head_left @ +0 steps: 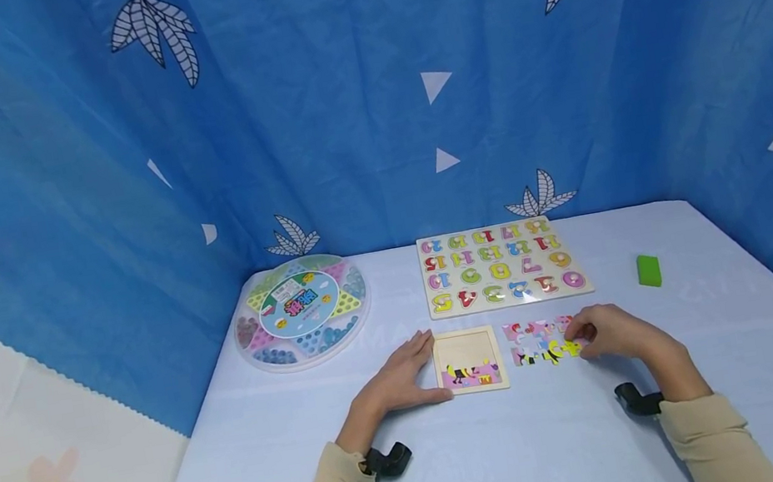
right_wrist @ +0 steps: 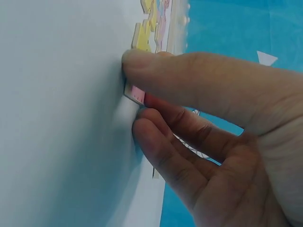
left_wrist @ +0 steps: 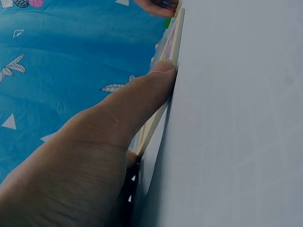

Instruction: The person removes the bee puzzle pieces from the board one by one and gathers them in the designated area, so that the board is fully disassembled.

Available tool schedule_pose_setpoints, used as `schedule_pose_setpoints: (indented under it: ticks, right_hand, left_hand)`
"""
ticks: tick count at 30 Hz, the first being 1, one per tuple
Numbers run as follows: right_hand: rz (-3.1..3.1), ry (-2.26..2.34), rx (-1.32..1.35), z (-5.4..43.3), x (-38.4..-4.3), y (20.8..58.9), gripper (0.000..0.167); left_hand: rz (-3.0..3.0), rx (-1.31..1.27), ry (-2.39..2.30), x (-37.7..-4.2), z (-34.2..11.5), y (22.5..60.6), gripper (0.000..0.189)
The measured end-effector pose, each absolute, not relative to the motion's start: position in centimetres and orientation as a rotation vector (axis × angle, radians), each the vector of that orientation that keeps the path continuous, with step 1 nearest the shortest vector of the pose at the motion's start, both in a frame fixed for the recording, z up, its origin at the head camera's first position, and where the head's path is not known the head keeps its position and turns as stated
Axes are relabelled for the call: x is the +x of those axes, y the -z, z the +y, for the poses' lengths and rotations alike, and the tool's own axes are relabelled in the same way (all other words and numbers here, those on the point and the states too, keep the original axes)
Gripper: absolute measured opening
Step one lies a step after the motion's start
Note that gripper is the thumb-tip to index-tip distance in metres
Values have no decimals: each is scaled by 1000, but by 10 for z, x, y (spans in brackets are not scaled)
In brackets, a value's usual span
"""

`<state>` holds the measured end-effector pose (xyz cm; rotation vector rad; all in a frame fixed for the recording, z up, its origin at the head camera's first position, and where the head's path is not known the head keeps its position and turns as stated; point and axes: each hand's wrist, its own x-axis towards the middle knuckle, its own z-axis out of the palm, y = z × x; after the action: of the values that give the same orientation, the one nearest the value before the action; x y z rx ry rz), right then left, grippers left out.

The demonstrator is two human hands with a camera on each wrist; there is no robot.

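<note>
A square wooden puzzle tray (head_left: 463, 340) lies on the table, its lower strip filled with pink, yellow and black picture pieces. My left hand (head_left: 402, 375) rests along the tray's left side, fingers extended at the upper corner and thumb at the lower one. In the left wrist view the straight thumb (left_wrist: 142, 94) presses the tray's edge. To the right of the tray lie several loose jigsaw pieces (head_left: 524, 341). My right hand (head_left: 609, 330) is at their right end, pinching a pink puzzle piece (right_wrist: 136, 94) between thumb and forefinger; the thumb partly hides it.
Behind the tray lies a wooden number board (head_left: 507, 281) with coloured numerals. A round clear-lidded game box (head_left: 283, 357) with beads stands at the back left. A green block (head_left: 649, 271) sits at the right. Blue curtain (head_left: 366, 109) hangs behind the white-covered table (head_left: 497, 459).
</note>
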<state>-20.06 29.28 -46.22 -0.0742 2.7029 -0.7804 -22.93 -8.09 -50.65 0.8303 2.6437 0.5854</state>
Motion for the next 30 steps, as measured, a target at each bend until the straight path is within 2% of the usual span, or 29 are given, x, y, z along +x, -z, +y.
schedule_pose_setpoints:
  ticks: [15,30]
  right_hand:
    - [2692,770,-72,295,-201,464,29]
    - [2741,757,-117,288,-200,461,40]
  left_hand:
    - [2644,825,-585,-229,-82,511,105]
    - [2643,835,-588,-229,-81,508,105]
